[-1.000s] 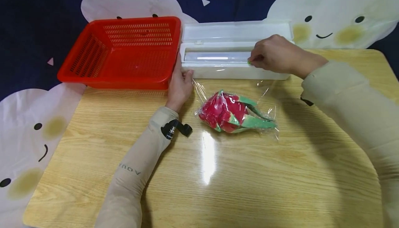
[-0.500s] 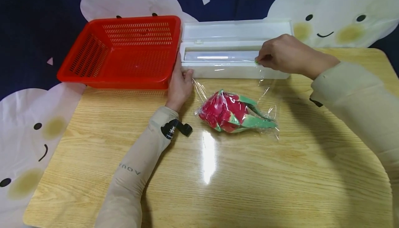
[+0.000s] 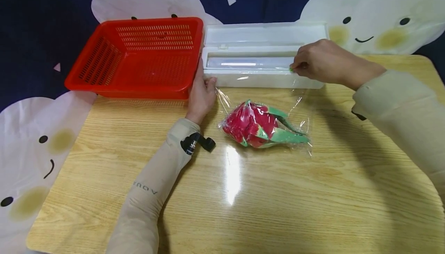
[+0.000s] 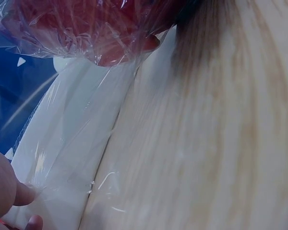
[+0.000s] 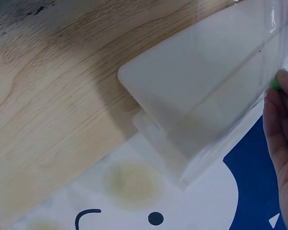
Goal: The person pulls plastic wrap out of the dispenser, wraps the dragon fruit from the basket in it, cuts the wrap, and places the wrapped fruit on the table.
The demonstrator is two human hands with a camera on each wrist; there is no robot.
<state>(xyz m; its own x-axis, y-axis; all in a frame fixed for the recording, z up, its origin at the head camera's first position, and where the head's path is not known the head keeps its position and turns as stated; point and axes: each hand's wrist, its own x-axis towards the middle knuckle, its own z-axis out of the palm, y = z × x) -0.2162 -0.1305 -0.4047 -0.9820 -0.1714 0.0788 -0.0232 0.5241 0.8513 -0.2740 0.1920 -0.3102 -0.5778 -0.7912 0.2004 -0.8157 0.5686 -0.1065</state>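
A long white cling film dispenser (image 3: 260, 80) lies with its lid raised and a roll of film (image 3: 240, 63) inside. At its left end, my left hand (image 3: 202, 96) grips the box, thumb on the front face. My right hand (image 3: 325, 61) pinches a small green slide cutter (image 5: 275, 84) on the dispenser's front edge, toward the right end. Clear film hangs from that edge and wraps a red dragon fruit (image 3: 248, 124) with green tips, which lies on the table in front. In the left wrist view the wrapped dragon fruit (image 4: 93, 26) shows at the top.
A red slotted basket (image 3: 149, 72) stands left of the dispenser, close beside my left hand. The wooden table (image 3: 278, 200) extends toward me, with a light reflection on it. Behind the table hangs a dark blue cloth (image 3: 243, 11) with white clouds.
My right hand has slid to the right along the dispenser's front edge with the green slide cutter. The left hand and the wrapped dragon fruit have stayed in place.
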